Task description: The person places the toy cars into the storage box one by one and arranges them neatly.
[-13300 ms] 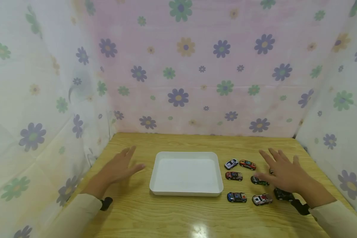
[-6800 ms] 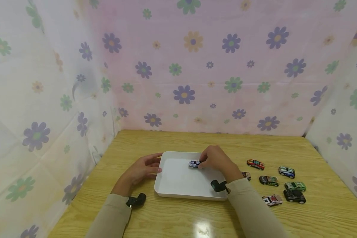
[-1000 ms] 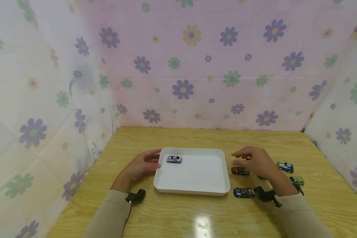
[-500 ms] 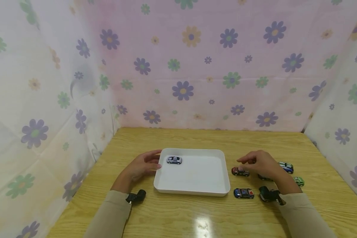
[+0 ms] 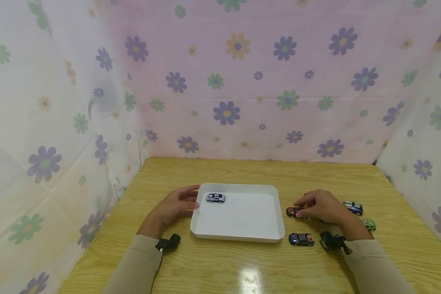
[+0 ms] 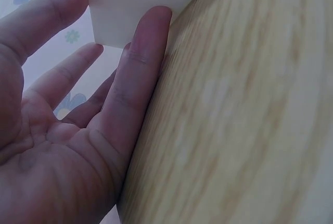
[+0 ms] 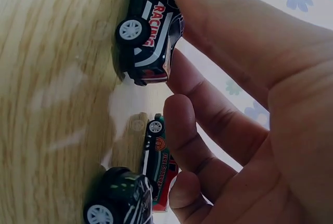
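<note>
A white tray (image 5: 242, 222) lies on the wooden table, a white-and-dark toy car (image 5: 215, 198) at its back left corner inside. My left hand (image 5: 174, 205) touches the tray's left side; the left wrist view has its extended fingers (image 6: 138, 62) against the tray wall (image 6: 125, 13). Right of the tray, my right hand (image 5: 323, 206) pinches a red-and-black toy car (image 5: 291, 211) between thumb and forefinger. That car, seen close in the right wrist view with "RACING" on its side (image 7: 156, 31), stands on or just above the table; the fingers cover part of it.
A blue toy car (image 5: 301, 239) is in front of the right hand. Beyond the right wrist are a white-and-blue car (image 5: 353, 207) and a green car (image 5: 369, 224). A dark car (image 7: 119, 198) and a red-green car (image 7: 160, 166) sit near the curled fingers. Floral cloth (image 5: 228, 81) surrounds the table.
The white-and-dark car went from the table into the tray, and the left hand came to the tray. Lately my right hand lowered toward the red-and-black car and its thumb and forefinger closed on it.
</note>
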`<state>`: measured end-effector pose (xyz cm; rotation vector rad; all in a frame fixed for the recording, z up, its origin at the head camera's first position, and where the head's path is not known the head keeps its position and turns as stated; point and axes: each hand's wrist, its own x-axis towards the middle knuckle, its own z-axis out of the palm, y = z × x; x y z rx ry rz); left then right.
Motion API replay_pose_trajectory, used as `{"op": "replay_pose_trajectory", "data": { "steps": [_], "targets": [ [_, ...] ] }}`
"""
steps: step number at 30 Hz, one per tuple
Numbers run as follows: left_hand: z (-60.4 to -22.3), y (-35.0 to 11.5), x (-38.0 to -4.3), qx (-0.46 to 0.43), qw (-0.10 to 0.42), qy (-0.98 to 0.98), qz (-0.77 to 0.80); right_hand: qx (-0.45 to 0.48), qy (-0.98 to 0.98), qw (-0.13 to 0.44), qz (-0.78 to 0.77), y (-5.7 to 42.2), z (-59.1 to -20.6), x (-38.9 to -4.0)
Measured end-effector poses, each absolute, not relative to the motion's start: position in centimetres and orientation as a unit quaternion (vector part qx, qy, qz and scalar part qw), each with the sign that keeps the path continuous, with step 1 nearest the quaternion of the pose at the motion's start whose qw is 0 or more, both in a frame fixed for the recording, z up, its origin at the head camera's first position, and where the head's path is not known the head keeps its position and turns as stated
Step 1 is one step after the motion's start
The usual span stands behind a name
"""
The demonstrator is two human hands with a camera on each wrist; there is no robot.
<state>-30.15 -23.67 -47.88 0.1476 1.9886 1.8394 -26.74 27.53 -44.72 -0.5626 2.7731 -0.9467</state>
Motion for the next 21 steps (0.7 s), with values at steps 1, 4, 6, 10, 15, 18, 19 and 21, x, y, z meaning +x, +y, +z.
{"op": "replay_pose_trajectory", "data": {
  "steps": [1, 4, 6, 10, 15, 18, 19, 21],
  "targets": [
    [-47.87, -23.65, -30.13, 0.052, 0.212, 0.716, 0.663, -0.191, 0.927, 0.078, -0.314, 27.55, -44.76, -26.76],
    [-47.84, -23.60, -30.09, 0.054, 0.211, 0.717, 0.662, -0.196, 0.928, 0.078, -0.309, 27.60, -44.78, -26.81],
    [-47.82, -23.61, -30.05, 0.060, 0.210, 0.718, 0.660, -0.198, 0.928, 0.078, -0.306, 27.58, -44.75, -26.82],
    [-47.80, -23.62, -30.05, 0.066, 0.212, 0.719, 0.659, -0.197, 0.930, 0.078, -0.301, 27.56, -44.65, -26.80],
    [-47.75, -23.63, -30.04, 0.061, 0.210, 0.720, 0.658, -0.199, 0.931, 0.075, -0.296, 27.48, -44.72, -26.87],
    [-47.69, -23.65, -30.04, 0.058, 0.208, 0.721, 0.659, -0.203, 0.929, 0.075, -0.301, 27.37, -44.71, -26.84],
    [-47.68, -23.64, -30.04, 0.055, 0.208, 0.720, 0.660, -0.205, 0.928, 0.076, -0.302, 27.34, -44.69, -26.82],
    [-47.70, -23.65, -30.02, 0.058, 0.208, 0.719, 0.661, -0.206, 0.927, 0.075, -0.304, 27.29, -44.63, -26.73]
  ]
}}
